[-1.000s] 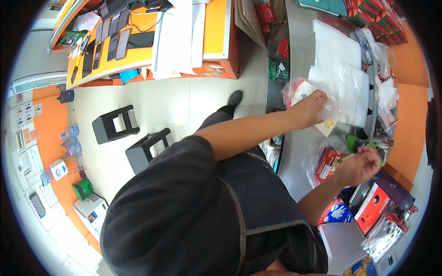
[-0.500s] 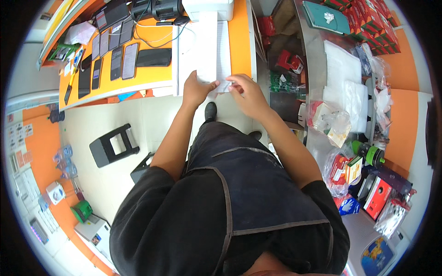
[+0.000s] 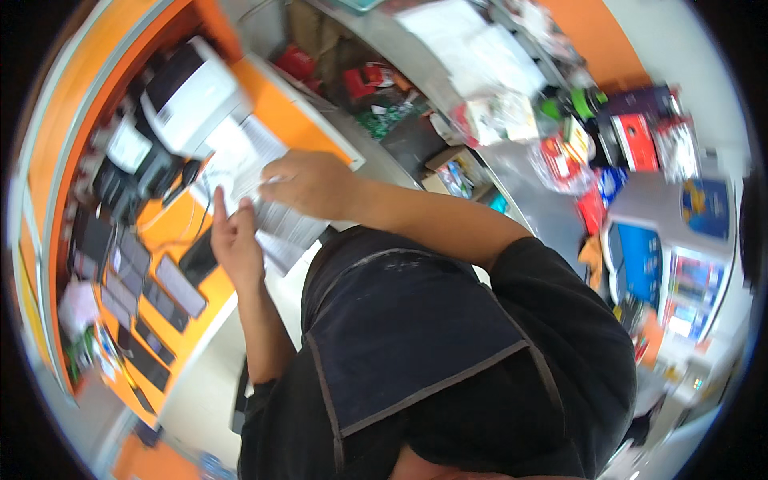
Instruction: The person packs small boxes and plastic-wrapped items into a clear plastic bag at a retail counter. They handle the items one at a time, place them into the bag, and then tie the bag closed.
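Observation:
My left hand point(image 3: 238, 244) is at the near edge of the orange desk, index finger stretched up and thumb apart from it. No object shows between them. To its right, my right hand point(image 3: 308, 184) is closed, fingers curled over the white paper strip point(image 3: 232, 152). Blur hides what, if anything, its fingertips hold. The strip runs out from a white printer point(image 3: 196, 100). Beneath the hands lie lined or printed sheets point(image 3: 292, 228), reaching past the desk edge.
Several phones point(image 3: 180, 286) lie on the orange desk point(image 3: 212, 308) at left, with loose cables by them. At right, a metal counter point(image 3: 524, 164) carries white plastic bags, a green-and-black bottle point(image 3: 572, 104) and red boxes. An open carton point(image 3: 456, 172) stands below it.
The view has swung right, so the desk now slants at left. My hands, which met at the paper strip's end, have come apart; the left hand's index finger and thumb have spread.

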A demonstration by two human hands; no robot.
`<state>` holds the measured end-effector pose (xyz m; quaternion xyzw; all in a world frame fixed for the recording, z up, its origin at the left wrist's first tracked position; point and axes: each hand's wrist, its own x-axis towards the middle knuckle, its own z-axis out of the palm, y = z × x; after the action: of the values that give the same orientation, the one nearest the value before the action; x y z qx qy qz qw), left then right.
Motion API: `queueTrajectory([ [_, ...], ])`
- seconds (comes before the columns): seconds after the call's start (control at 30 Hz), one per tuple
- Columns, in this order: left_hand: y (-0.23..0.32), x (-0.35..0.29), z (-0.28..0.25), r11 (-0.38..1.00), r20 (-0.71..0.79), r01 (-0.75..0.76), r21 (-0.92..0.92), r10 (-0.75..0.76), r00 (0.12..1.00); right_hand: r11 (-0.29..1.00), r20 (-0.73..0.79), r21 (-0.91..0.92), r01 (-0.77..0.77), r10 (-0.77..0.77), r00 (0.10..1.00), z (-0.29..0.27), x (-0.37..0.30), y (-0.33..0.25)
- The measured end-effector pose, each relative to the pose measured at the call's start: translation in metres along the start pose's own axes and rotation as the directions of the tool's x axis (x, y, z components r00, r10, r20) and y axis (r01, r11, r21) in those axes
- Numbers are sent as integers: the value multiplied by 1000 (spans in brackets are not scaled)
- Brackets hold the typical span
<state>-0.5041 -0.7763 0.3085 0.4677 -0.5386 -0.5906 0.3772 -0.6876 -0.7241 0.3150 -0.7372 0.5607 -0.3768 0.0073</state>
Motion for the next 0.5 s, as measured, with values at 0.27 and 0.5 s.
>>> queueTrajectory([
  [0.27, 31, 8, 29, 1000, 121, 27, 3, -27, 992, 999, 24, -19, -44, 45, 999, -26, -10, 1],
  [0.5, 37, 7, 46, 970, 47, 224, -92, -221, 974, 995, -51, -37, 93, -95, 994, -38, -10, 21],
])
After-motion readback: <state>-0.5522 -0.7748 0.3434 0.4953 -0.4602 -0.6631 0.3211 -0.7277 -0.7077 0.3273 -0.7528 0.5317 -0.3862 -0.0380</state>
